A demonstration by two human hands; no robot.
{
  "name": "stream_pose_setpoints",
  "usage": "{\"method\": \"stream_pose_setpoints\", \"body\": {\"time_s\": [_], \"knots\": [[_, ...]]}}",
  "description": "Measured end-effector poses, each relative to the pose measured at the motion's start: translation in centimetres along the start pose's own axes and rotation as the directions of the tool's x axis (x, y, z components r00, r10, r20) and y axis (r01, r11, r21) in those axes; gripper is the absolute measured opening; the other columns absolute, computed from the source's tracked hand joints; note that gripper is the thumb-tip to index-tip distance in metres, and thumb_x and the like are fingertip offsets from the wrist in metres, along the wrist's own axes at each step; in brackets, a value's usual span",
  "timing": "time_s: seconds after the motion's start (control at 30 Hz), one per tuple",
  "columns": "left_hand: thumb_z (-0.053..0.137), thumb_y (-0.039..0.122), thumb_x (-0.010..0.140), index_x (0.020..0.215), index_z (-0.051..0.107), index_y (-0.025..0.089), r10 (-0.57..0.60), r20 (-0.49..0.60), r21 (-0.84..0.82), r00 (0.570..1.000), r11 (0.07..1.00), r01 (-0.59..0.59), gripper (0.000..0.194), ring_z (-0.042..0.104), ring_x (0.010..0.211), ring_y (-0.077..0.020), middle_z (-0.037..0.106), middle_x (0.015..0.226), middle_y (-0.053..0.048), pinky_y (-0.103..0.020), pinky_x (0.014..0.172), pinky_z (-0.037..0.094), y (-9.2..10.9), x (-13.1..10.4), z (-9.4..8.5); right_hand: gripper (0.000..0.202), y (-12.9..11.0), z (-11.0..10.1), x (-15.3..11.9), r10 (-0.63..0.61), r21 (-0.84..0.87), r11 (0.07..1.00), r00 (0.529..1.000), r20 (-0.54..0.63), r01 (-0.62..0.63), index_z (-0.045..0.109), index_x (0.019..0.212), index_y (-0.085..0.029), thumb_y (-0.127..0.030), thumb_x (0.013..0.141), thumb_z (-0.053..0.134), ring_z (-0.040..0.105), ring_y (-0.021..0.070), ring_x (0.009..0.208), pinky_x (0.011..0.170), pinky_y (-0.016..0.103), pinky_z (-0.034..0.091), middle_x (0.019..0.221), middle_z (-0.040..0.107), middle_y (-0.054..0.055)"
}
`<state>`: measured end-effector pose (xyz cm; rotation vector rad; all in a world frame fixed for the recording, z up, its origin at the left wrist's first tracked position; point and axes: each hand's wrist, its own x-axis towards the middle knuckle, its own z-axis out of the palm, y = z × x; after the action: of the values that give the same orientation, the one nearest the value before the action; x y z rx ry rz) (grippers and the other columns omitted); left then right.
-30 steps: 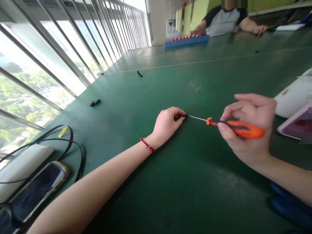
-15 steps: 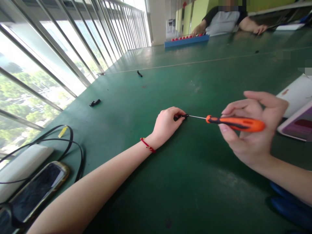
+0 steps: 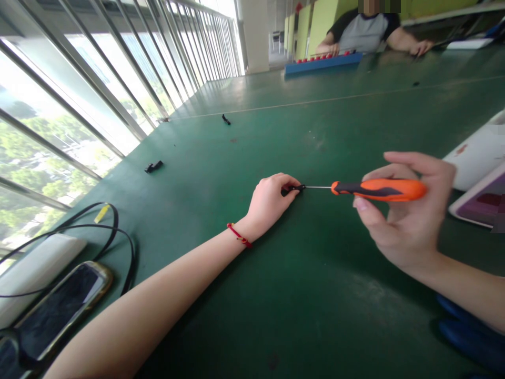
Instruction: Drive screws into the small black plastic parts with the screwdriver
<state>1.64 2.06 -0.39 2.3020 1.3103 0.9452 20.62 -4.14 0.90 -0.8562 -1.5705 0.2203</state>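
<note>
On the green table (image 3: pixel 252 295), my left hand (image 3: pixel 272 202) pinches a small black part (image 3: pixel 294 189) between thumb and fingers. My right hand (image 3: pixel 410 205) holds a screwdriver (image 3: pixel 384 190) with an orange and dark handle, lying level across the fingers with the thumb below it. Its thin shaft points left, and the tip meets the right end of the black part. Further left lie two more small black pieces, one nearer (image 3: pixel 153 167) and one farther back (image 3: pixel 226 120).
A phone (image 3: pixel 63 310), a white box (image 3: pixel 43 268) and black cables are at the left front. White and purple objects stand at the right edge, a dark blue item (image 3: pixel 469 337) below. Across the table a person (image 3: pixel 361 34) sits by a blue tray (image 3: pixel 323 65) with red pieces.
My right hand has shifted slightly and the screwdriver handle has risen and turned, its tip staying at the black part. The blue tray across the table has moved right.
</note>
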Motion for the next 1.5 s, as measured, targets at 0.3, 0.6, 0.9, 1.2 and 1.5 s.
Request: {"method": "stream_pose_setpoints", "body": {"time_s": [0.3,0.6,0.9,1.2,1.5], "knots": [[0.057,0.018,0.079,0.088,0.07,0.018,-0.005,0.006,-0.002,1.0,1.0,0.005,0.015,0.063,0.078,-0.0142,0.07,0.088,-0.002,-0.026,0.072,0.05,0.06,0.05,-0.03,0.01,-0.81,-0.45,-0.39,0.036,-0.18,0.984,0.981,0.188,-0.001,0.057,0.075,-0.025,-0.017,0.074,0.063,0.053,0.0122,0.048,0.047,0.028,0.042,0.061,0.06,-0.003],[0.057,0.017,0.079,0.086,0.069,0.018,0.006,0.004,0.003,1.0,1.0,-0.006,0.015,0.063,0.077,-0.0136,0.07,0.087,-0.001,-0.025,0.071,0.049,0.07,0.03,-0.05,0.049,0.08,0.01,-0.02,-0.028,-0.014,1.0,1.0,0.009,0.028,0.053,0.105,-0.025,-0.01,0.062,0.071,0.056,0.0155,0.068,0.059,0.031,0.049,0.086,0.054,0.002],[0.057,0.018,0.08,0.087,0.07,0.019,-0.004,0.012,0.006,1.0,1.0,0.003,0.015,0.063,0.079,-0.0145,0.07,0.088,-0.002,-0.026,0.073,0.05,0.1,0.06,-0.05,0.013,-0.81,-0.23,-0.32,0.033,-0.212,0.977,0.981,0.191,0.008,0.061,0.081,-0.027,-0.017,0.073,0.066,0.06,0.0158,0.056,0.054,0.032,0.046,0.066,0.064,-0.003],[0.057,0.017,0.08,0.086,0.069,0.018,0.016,0.0,0.012,1.0,1.0,-0.016,0.014,0.063,0.077,-0.014,0.07,0.087,-0.002,-0.026,0.072,0.049,0.01,0.05,0.02,0.043,-0.12,-0.17,0.0,0.041,-0.099,0.995,0.994,0.103,-0.03,0.055,0.105,-0.029,-0.016,0.066,0.07,0.054,0.0149,0.059,0.056,0.032,0.045,0.069,0.053,-0.004],[0.056,0.018,0.08,0.087,0.069,0.018,0.014,-0.003,0.021,1.0,1.0,-0.014,0.014,0.063,0.078,-0.014,0.07,0.087,-0.002,-0.026,0.072,0.049,-0.02,0.01,0.07,0.023,-0.45,-0.19,-0.36,0.031,-0.191,0.982,0.992,0.118,-0.008,0.06,0.092,-0.028,-0.017,0.073,0.066,0.059,0.0169,0.064,0.059,0.034,0.048,0.076,0.062,0.0]]}}
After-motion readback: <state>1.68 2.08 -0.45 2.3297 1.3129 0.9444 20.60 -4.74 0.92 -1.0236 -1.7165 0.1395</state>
